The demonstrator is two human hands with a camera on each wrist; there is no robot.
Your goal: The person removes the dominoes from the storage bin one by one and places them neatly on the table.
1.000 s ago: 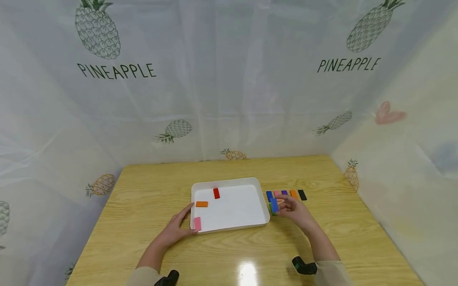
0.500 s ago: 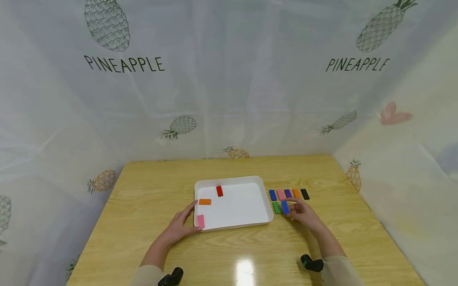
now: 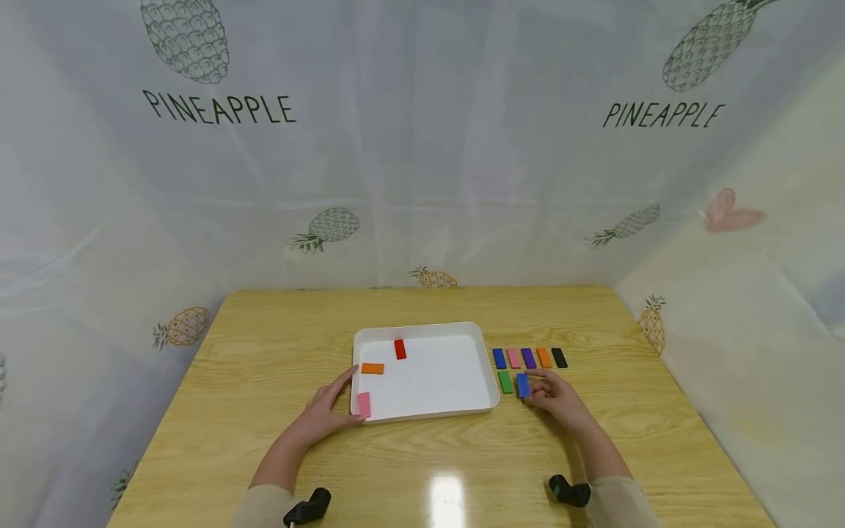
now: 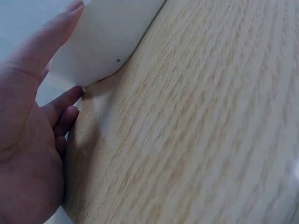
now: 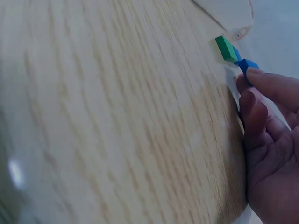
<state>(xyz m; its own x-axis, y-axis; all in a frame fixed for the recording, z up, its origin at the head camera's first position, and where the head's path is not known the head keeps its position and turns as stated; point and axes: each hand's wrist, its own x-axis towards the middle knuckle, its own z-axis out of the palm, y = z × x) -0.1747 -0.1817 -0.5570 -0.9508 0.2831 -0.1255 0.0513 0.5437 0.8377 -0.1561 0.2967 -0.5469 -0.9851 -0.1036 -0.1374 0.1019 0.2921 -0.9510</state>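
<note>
Head view first: the blue block [image 3: 523, 384] lies flat on the wooden surface [image 3: 422, 469], just right of the white tray [image 3: 490, 381], and the right hand [image 3: 557, 400] is at it, fingertips touching its right edge. From the right wrist view the fingers [image 5: 268, 86] lie fairly straight against the block, so the grip looks relaxed and spread rather than pinching, though whether the thumb bears on the block cannot be told. Right beside the blue block, on its left, sits a green block [image 3: 505, 381], the two side by side in a short front row. Just behind them runs a tidy row of five: another blue [image 3: 499, 358], pink [image 3: 513, 358], purple [image 3: 528, 358], orange [image 3: 543, 357] and black [image 3: 559, 357], each just apart from its neighbour.

Over to the tray: three pieces lie inside, a red one [image 3: 399, 349] near the far rim, an orange one [image 3: 372, 368] at the left wall, and a pink one [image 3: 364, 404] in the near left corner. The left hand [image 3: 323, 411] rests at that near left corner, fingers extended and touching the tray's outer wall [image 4: 100, 44], thumb along the rim, holding nothing. A pineapple-print curtain [image 3: 218, 110] hangs behind the surface.
</note>
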